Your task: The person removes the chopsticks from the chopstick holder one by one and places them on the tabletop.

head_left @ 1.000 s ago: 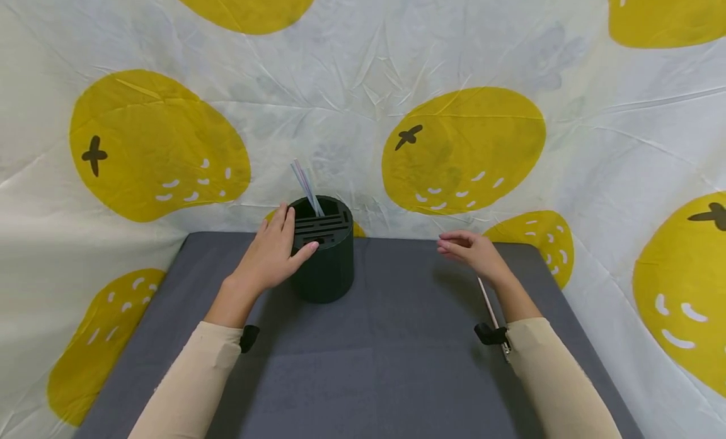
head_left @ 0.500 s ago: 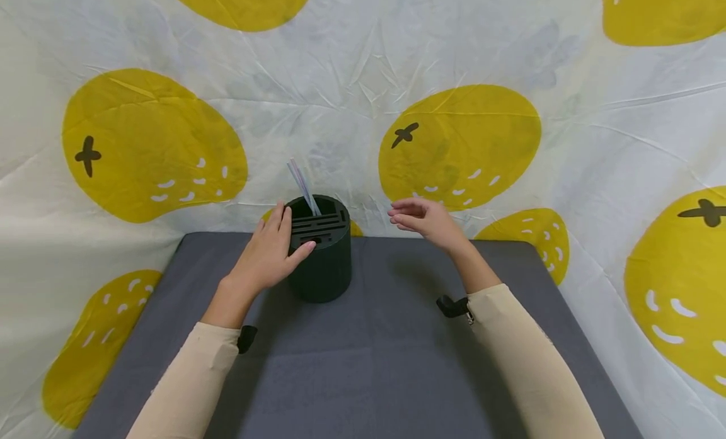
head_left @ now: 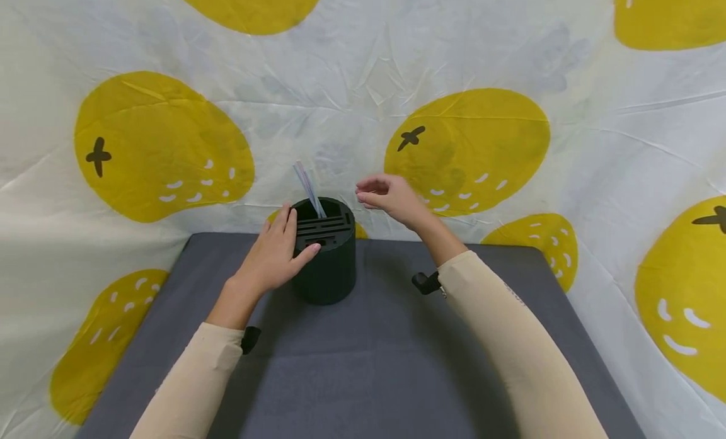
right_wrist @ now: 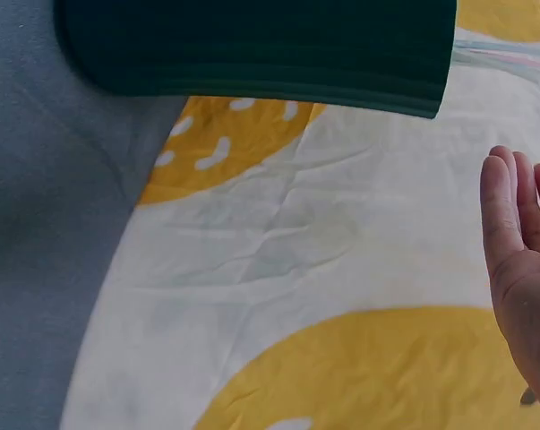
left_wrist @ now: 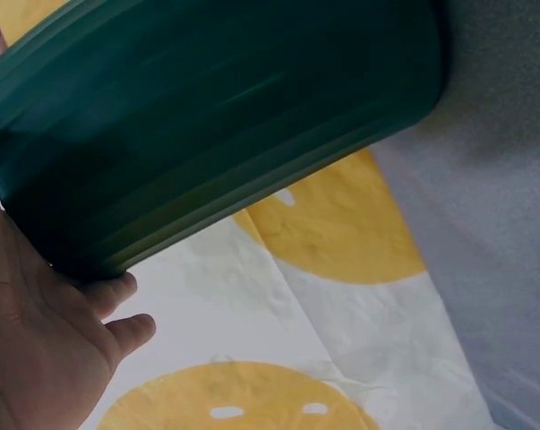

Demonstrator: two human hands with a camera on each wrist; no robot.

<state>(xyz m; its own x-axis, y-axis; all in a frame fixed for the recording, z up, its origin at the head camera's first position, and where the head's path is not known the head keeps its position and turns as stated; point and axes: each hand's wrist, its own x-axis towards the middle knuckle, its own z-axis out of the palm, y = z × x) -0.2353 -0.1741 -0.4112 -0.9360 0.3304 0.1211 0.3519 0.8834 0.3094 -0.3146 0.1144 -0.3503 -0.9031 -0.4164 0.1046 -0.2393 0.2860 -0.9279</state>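
Observation:
A dark green round knife holder (head_left: 324, 272), its top cut with slots, stands near the back of the table. My left hand (head_left: 271, 253) rests on its left rim, fingers straight along the side and thumb across the front edge. In the left wrist view, fingertips (left_wrist: 131, 331) show past the holder's edge. Several thin pale straws (head_left: 309, 190) lean out of the rear opening. My right hand (head_left: 391, 199) hovers in the air right of the holder, apart from it, fingers loosely bent. Nothing shows between them. The right wrist view catches only part of that hand (right_wrist: 525, 269).
A grey cloth covers the table (head_left: 351, 376). Behind it hangs a white curtain (head_left: 317, 61) printed with large yellow fruit. Dark wrist camera mounts (head_left: 425, 283) sit on both sleeves. My right sleeve (head_left: 505, 325) hides part of the table's right side.
My right hand has moved left and up toward the holder. The thin pale stick seen beside the right forearm earlier is out of sight; the sleeve covers its place. The left hand has stayed put.

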